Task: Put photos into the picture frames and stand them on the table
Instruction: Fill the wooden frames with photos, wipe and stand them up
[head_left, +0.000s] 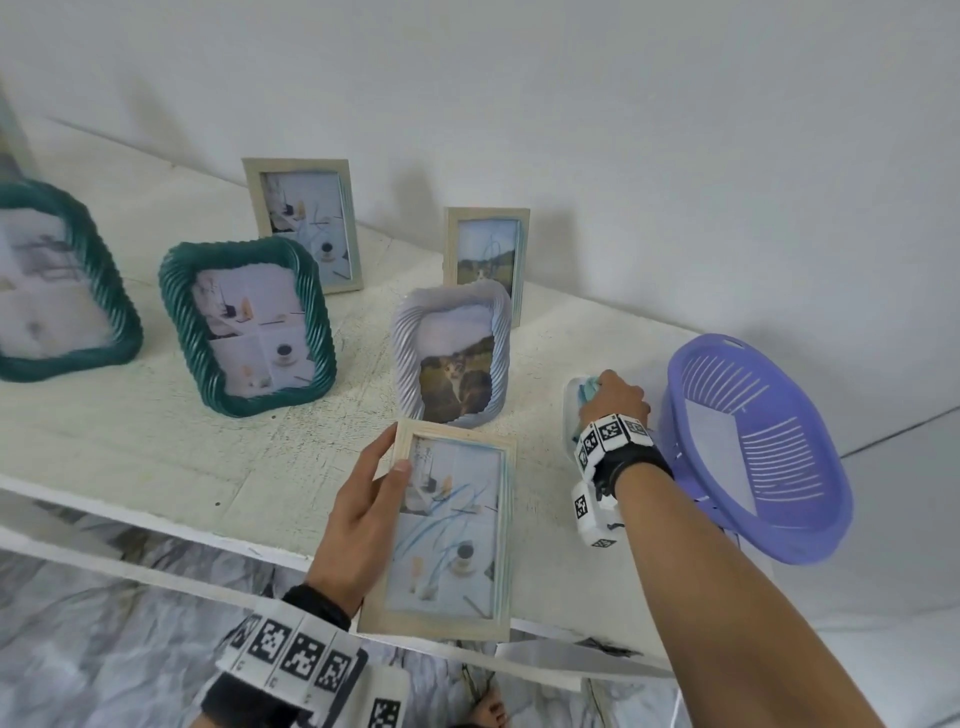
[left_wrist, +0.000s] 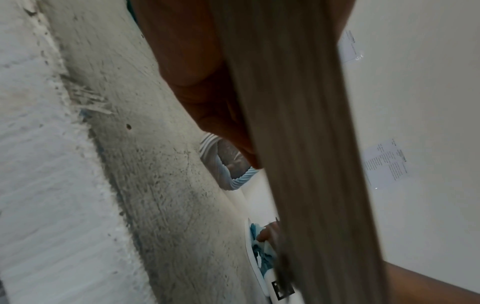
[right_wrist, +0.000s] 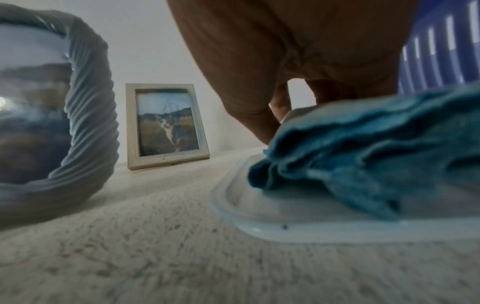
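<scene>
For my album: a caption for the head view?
Left hand holds a wooden frame; right hand reaches a blue cloth.

The rough white-painted wooden desk (head_left: 156, 441) carries five standing picture frames: two ribbed dark-green frames (head_left: 248, 325), two plain pale wooden frames (head_left: 304, 223) near the wall, and a ribbed lavender frame (head_left: 451, 353). Toward the right lie a shallow white plastic tray (right_wrist: 259, 216) holding a crumpled blue cloth (right_wrist: 363, 154) and, just beside it, a purple slotted plastic basket (head_left: 758, 441).

Plain indoor room: white table (head_left: 156, 447) against bare white wall (head_left: 571, 104), papers (left_wrist: 387, 164) taped up.
</scene>
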